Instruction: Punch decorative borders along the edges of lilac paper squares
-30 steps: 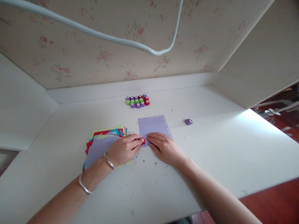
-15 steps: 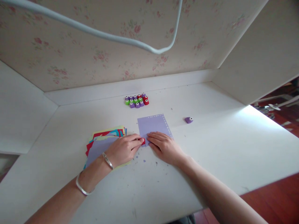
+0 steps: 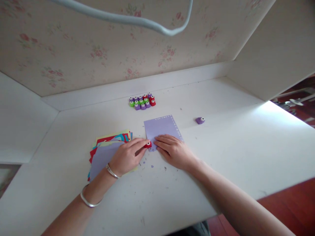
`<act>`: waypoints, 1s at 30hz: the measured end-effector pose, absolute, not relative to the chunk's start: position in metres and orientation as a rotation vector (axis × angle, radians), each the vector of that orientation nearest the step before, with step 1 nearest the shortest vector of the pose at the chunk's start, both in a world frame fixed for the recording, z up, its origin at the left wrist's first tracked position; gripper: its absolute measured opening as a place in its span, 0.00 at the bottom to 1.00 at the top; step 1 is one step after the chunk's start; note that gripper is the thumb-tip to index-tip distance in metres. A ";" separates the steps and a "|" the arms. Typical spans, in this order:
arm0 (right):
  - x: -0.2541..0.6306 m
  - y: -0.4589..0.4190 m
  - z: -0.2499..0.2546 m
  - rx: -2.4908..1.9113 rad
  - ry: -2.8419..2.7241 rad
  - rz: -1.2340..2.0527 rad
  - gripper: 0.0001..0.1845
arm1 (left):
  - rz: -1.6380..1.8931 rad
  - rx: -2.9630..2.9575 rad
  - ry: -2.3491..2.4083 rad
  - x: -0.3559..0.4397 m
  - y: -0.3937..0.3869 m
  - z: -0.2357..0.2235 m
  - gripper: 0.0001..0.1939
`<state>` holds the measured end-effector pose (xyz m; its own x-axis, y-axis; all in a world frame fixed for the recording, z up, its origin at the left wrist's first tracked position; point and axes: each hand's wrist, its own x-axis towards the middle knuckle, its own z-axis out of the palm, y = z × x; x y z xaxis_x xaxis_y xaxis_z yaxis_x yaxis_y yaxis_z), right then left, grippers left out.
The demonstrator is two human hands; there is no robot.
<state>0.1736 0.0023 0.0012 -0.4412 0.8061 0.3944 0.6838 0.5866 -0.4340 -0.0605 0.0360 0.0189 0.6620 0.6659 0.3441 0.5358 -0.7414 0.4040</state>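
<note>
A purple sheet of paper (image 3: pixel 161 126) lies on the desk, with small punched holes along its far and right edges. My left hand (image 3: pixel 129 154) grips a small red craft punch (image 3: pixel 148 144) at the sheet's near left corner. Part of the punch is hidden by the fingers. Flat on the near right part of the sheet, my right hand (image 3: pixel 173 151) rests with its fingers stretched out, holding nothing. Tiny purple paper bits (image 3: pixel 152 166) are scattered in front of the sheet.
A stack of coloured paper (image 3: pixel 104 159) lies under and beside my left forearm. Several purple, green and red punches (image 3: pixel 142 102) stand grouped near the back wall. One purple punch (image 3: pixel 200 120) sits apart on the right. A white cable or tube (image 3: pixel 147 23) hangs above the white desk (image 3: pixel 236 144).
The red punch in my left hand has shifted slightly left, to the sheet's left edge, and its white button shows more. My right hand stays on the paper. The view has tilted slightly.
</note>
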 end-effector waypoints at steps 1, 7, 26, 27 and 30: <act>0.174 0.002 0.001 -1.178 -2.252 0.271 0.17 | 0.696 2.608 0.971 -0.061 0.036 0.019 0.15; 0.176 0.003 0.001 -1.155 -2.228 0.256 0.16 | 0.674 2.632 0.987 -0.063 0.037 0.021 0.14; 0.175 0.002 -0.001 -1.179 -2.202 0.226 0.16 | 0.784 2.549 1.126 -0.058 0.036 0.018 0.13; 0.174 0.002 0.000 -1.180 -2.201 0.221 0.16 | 0.798 2.544 1.139 -0.058 0.036 0.018 0.13; 0.173 0.002 0.001 -1.200 -2.191 0.207 0.15 | 0.849 2.514 1.194 -0.054 0.034 0.018 0.12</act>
<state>0.1734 0.0021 0.0008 -0.3912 0.8046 0.4467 0.7064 0.5737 -0.4146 -0.0541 0.0336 0.0179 0.4998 0.7665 0.4034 0.6327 -0.6411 0.4343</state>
